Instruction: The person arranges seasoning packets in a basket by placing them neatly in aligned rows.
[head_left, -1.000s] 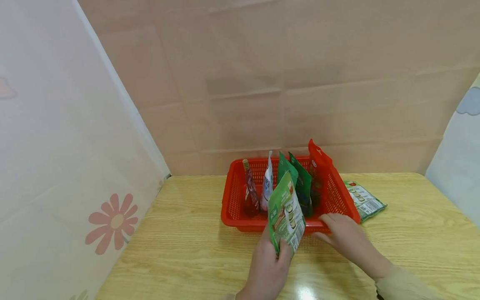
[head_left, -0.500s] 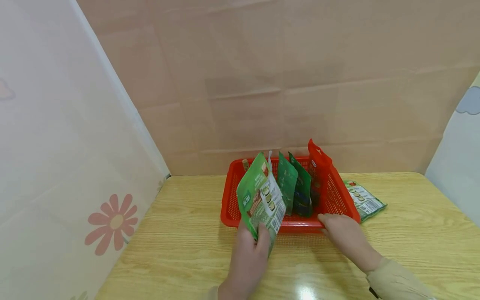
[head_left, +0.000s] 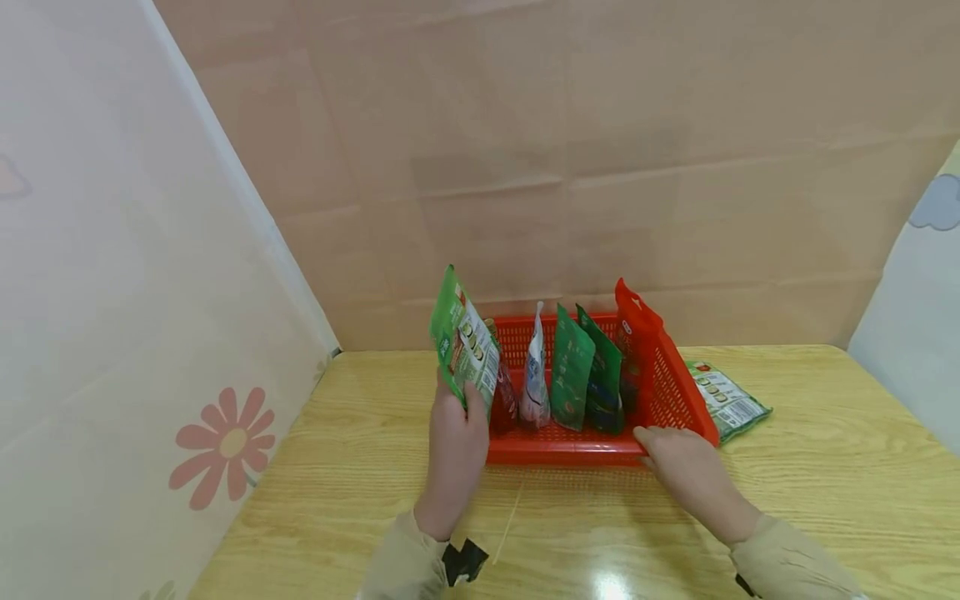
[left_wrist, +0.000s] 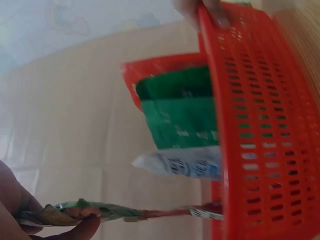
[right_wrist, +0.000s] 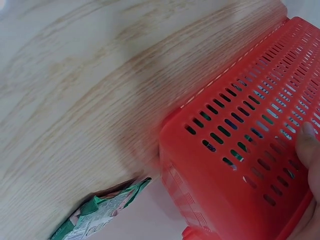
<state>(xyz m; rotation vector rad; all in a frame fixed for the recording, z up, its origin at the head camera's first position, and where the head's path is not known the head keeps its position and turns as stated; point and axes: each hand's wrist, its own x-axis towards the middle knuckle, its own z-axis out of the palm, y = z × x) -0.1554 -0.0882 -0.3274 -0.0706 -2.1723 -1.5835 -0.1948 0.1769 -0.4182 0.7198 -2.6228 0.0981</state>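
My left hand (head_left: 454, 446) pinches a green-and-white food packet (head_left: 472, 346) by its lower edge, above the left end of a red plastic basket (head_left: 570, 451). My right hand (head_left: 686, 475) grips the basket's front rim near the right corner, thumb on the outer wall in the right wrist view. Inside the basket, from left to right, stand a dark red bottle (head_left: 505, 404) partly hidden by the packet, a white pouch (head_left: 536, 379), a green pouch (head_left: 572, 371), a darker green pouch (head_left: 606, 383) and a red bag (head_left: 636, 329).
A similar green-and-white packet (head_left: 726, 400) lies flat on the wooden table (head_left: 337, 475), right of the basket. A beige cloth wall (head_left: 487, 167) rises behind the table. A white flowered cloth (head_left: 150, 275) hangs at the left.
My left hand has carried the packet leftward and up, from in front of the basket's middle to its left end. The right hand's fingers have closed on the rim. The basket stays put.
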